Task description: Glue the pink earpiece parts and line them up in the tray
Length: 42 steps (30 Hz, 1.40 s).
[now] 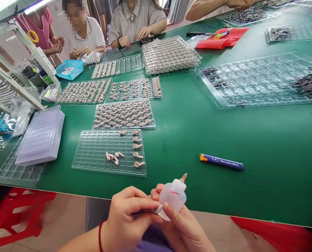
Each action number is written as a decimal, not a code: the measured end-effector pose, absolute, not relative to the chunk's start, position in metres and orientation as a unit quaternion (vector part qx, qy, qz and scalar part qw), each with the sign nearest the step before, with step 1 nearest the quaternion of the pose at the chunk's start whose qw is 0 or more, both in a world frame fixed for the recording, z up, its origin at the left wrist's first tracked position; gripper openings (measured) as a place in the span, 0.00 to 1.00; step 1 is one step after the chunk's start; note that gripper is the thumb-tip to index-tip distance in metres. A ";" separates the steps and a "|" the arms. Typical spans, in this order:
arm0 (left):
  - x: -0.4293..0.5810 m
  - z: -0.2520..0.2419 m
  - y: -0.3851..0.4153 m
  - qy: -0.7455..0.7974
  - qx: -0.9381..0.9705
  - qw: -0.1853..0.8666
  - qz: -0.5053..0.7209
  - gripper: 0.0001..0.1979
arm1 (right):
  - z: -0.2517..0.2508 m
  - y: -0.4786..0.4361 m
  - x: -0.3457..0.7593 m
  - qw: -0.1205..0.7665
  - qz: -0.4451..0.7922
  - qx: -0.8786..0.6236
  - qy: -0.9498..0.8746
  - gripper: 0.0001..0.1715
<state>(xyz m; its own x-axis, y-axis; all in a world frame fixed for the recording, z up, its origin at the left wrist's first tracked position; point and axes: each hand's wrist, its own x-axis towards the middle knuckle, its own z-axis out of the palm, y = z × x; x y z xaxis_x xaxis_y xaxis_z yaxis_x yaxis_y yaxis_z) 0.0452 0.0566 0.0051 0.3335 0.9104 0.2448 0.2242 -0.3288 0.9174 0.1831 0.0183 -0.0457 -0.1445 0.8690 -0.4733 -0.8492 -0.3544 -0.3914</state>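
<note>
Near the table's front edge, my right hand (186, 224) is closed around a small translucent squeeze bottle (172, 196) with a white cap and a brownish tip pointing up and away. My left hand (131, 211) pinches a small pale piece (158, 209), which looks like one of the earbud shells, right beside the bottle. Its far side is hidden by my fingers, and my right thumb is close to or touching it. Beyond my hands lies a clear tray (93, 152) with several pale earbud shells (138, 163), some in a right-hand column and some loose.
Filled trays (123, 113) of shells stand further back, beside a tall tray stack (171, 54). Left is a pile of empty trays (41, 136). A blue cutter-like tool (221, 162) lies right, below a large tray of wires (261, 80). Several co-workers sit opposite.
</note>
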 end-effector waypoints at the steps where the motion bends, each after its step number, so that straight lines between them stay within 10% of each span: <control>1: 0.047 0.004 0.062 0.420 0.683 0.439 0.406 0.07 | -0.046 0.020 0.183 0.577 0.745 -0.333 -0.012 0.23; 9: 0.048 0.001 0.093 0.468 0.423 0.689 0.356 0.18 | -0.043 0.037 0.201 0.606 0.701 -0.374 -0.027 0.21; 23: 0.046 0.002 0.084 0.461 0.380 0.719 0.355 0.14 | -0.039 0.037 0.199 0.621 0.676 -0.385 -0.097 0.19; 42: 0.027 -0.027 0.025 0.559 0.304 0.718 0.281 0.21 | -0.050 0.014 0.203 0.551 0.274 -0.383 -0.689 0.15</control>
<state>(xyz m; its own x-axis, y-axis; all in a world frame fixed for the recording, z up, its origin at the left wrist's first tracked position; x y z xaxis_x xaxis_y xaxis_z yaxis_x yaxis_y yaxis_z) 0.0267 0.0253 -0.0275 0.2162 0.7439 -0.6324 -0.0639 0.6571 0.7511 0.2029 0.0143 -0.0498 -0.0998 0.8293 0.5498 0.2264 0.5570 -0.7991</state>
